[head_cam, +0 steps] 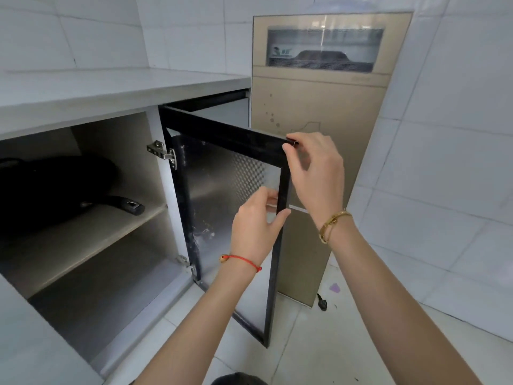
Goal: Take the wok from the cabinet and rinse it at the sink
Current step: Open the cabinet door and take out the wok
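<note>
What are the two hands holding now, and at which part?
Both hold the open cabinet door: the right hand pinches its top outer corner, and the left hand grips its free vertical edge lower down. The wok lies untouched on the shelf.

Open under-counter cabinet (155, 173), pale interior, one shelf. Black wok (55, 187) with dark handle lying on the shelf, partly in shadow. Black-framed door with patterned translucent panel (222, 187), swung outward. Left hand (256, 220) gripping the door's free vertical edge; right hand (316, 173) pinching its top corner. Gold-coloured upright appliance (322, 107) just beside.
</note>
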`<action>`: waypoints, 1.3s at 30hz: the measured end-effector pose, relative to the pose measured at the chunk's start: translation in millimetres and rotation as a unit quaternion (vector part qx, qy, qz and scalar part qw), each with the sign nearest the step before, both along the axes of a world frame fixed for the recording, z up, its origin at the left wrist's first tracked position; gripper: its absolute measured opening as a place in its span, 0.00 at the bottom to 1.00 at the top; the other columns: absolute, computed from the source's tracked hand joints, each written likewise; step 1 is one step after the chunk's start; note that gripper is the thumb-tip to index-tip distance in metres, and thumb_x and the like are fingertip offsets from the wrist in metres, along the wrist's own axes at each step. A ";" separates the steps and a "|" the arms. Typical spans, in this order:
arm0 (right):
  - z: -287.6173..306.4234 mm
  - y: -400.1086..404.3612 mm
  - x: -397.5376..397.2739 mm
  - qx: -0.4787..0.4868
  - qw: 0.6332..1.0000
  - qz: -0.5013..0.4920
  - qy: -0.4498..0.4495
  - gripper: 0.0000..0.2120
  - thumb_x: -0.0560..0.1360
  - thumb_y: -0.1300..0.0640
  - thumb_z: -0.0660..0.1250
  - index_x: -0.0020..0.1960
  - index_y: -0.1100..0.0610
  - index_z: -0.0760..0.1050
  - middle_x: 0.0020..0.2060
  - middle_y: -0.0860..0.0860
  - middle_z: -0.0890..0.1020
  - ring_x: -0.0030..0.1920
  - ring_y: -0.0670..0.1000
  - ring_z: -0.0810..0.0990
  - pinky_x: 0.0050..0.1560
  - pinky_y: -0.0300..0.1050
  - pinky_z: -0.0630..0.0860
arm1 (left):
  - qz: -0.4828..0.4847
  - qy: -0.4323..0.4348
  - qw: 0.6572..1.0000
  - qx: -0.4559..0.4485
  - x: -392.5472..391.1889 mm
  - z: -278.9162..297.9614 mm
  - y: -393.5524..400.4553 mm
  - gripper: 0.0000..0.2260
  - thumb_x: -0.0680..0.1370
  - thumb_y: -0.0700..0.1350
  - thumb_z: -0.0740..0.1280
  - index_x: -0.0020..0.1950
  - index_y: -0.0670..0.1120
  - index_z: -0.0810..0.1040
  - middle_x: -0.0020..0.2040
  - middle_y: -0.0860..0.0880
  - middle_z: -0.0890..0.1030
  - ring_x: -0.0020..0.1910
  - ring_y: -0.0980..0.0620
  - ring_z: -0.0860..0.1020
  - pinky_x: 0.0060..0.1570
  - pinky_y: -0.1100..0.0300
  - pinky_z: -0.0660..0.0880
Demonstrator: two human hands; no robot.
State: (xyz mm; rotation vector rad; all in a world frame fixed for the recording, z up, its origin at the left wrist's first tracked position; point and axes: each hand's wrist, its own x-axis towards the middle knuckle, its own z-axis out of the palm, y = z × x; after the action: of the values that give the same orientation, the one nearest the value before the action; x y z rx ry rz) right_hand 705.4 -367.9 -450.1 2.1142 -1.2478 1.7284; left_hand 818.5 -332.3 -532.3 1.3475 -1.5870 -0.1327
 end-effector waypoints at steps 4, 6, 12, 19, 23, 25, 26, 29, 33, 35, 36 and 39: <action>-1.5 -35.6 -21.1 -0.010 0.998 -0.043 0.045 0.12 0.80 0.53 0.63 0.58 0.58 0.81 0.49 0.51 0.83 0.52 0.50 0.77 0.50 0.32 0.68 | -0.072 -0.019 0.997 0.026 -14.8 -8.1 -23.5 0.24 0.78 0.52 0.67 0.73 0.48 0.69 0.66 0.51 0.76 0.62 0.56 0.75 0.64 0.67 0.69; -3.6 -49.4 -27.0 -0.012 0.996 -0.059 0.061 0.13 0.80 0.54 0.63 0.59 0.58 0.80 0.51 0.52 0.82 0.53 0.50 0.76 0.51 0.31 0.67 | -0.095 -0.052 0.994 0.028 -18.4 -13.0 -34.3 0.27 0.80 0.52 0.64 0.77 0.48 0.62 0.72 0.51 0.70 0.69 0.56 0.69 0.66 0.70 0.60; -4.4 -75.4 -39.6 -0.022 0.991 -0.075 0.108 0.15 0.80 0.54 0.63 0.63 0.58 0.78 0.54 0.52 0.82 0.56 0.51 0.75 0.57 0.38 0.70 | -0.089 -0.097 0.991 0.031 -22.6 -27.6 -56.7 0.29 0.81 0.49 0.62 0.80 0.52 0.53 0.75 0.52 0.62 0.72 0.51 0.62 0.67 0.64 0.56; -5.5 -92.4 -40.0 -0.070 0.982 -0.101 0.141 0.16 0.79 0.58 0.62 0.66 0.56 0.77 0.54 0.50 0.83 0.58 0.53 0.74 0.58 0.45 0.71 | -0.081 -0.135 0.987 0.024 -25.1 -34.1 -69.7 0.34 0.79 0.46 0.63 0.80 0.51 0.48 0.80 0.54 0.50 0.76 0.48 0.56 0.72 0.55 0.60; -8.1 -98.7 -41.4 -0.074 0.983 -0.112 0.126 0.16 0.79 0.57 0.62 0.66 0.54 0.78 0.57 0.48 0.83 0.63 0.53 0.73 0.61 0.46 0.68 | -0.083 -0.140 0.986 0.034 -25.6 -36.7 -76.7 0.35 0.79 0.46 0.63 0.80 0.51 0.48 0.80 0.55 0.48 0.77 0.47 0.55 0.73 0.50 0.63; -9.5 -102.7 -41.3 -0.072 0.982 -0.120 0.125 0.16 0.80 0.57 0.62 0.66 0.53 0.77 0.60 0.48 0.82 0.65 0.54 0.73 0.64 0.49 0.68 | -0.084 -0.147 0.985 0.045 -25.5 -37.3 -79.7 0.34 0.79 0.46 0.63 0.80 0.51 0.47 0.80 0.55 0.47 0.77 0.47 0.54 0.72 0.48 0.64; -10.0 -104.6 -41.3 -0.072 0.982 -0.124 0.125 0.17 0.80 0.57 0.62 0.67 0.53 0.77 0.61 0.48 0.82 0.66 0.54 0.73 0.66 0.50 0.68 | -0.084 -0.149 0.984 0.053 -25.4 -37.2 -80.9 0.34 0.79 0.46 0.63 0.80 0.51 0.47 0.80 0.56 0.47 0.77 0.46 0.54 0.72 0.46 0.64; -11.8 -108.4 -41.1 -0.079 0.981 -0.127 0.126 0.17 0.80 0.57 0.61 0.68 0.53 0.76 0.63 0.47 0.81 0.67 0.54 0.73 0.67 0.52 0.68 | -0.082 -0.151 0.983 0.069 -23.9 -37.5 -83.4 0.35 0.79 0.46 0.63 0.80 0.53 0.46 0.80 0.57 0.46 0.77 0.45 0.53 0.72 0.44 0.64; -12.8 -109.4 -40.7 -0.078 0.981 -0.129 0.126 0.17 0.80 0.57 0.61 0.68 0.52 0.76 0.63 0.46 0.80 0.68 0.54 0.73 0.67 0.53 0.68 | -0.076 -0.163 0.981 0.075 -23.1 -38.8 -86.4 0.35 0.79 0.47 0.63 0.80 0.53 0.46 0.80 0.58 0.46 0.77 0.45 0.53 0.72 0.45 0.63; -12.3 -108.5 -40.6 -0.073 0.982 -0.125 0.120 0.17 0.81 0.57 0.61 0.68 0.52 0.76 0.64 0.46 0.80 0.68 0.54 0.73 0.68 0.52 0.67 | -0.075 -0.169 0.980 0.073 -22.8 -39.6 -86.8 0.35 0.79 0.47 0.63 0.80 0.53 0.46 0.80 0.58 0.45 0.77 0.45 0.53 0.73 0.45 0.63; -12.1 -107.7 -40.5 -0.070 0.983 -0.122 0.118 0.17 0.81 0.56 0.61 0.68 0.52 0.75 0.64 0.47 0.80 0.68 0.54 0.73 0.68 0.52 0.67 | -0.076 -0.170 0.980 0.073 -22.4 -39.7 -86.5 0.35 0.79 0.47 0.63 0.80 0.53 0.45 0.80 0.58 0.45 0.77 0.45 0.53 0.73 0.45 0.62; -11.0 -102.4 -40.2 -0.057 0.985 -0.113 0.118 0.17 0.81 0.56 0.61 0.69 0.52 0.75 0.64 0.47 0.80 0.69 0.53 0.72 0.68 0.50 0.66 | -0.081 -0.171 0.979 0.070 -20.2 -40.8 -84.0 0.35 0.79 0.47 0.62 0.80 0.53 0.45 0.80 0.59 0.44 0.78 0.47 0.52 0.74 0.45 0.61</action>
State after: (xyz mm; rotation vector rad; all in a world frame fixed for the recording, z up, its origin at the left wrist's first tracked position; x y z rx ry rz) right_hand 665.2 -470.3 -461.2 1.9580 -1.2349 1.3764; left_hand 798.3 -416.4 -573.1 1.4023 -2.0102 -0.1191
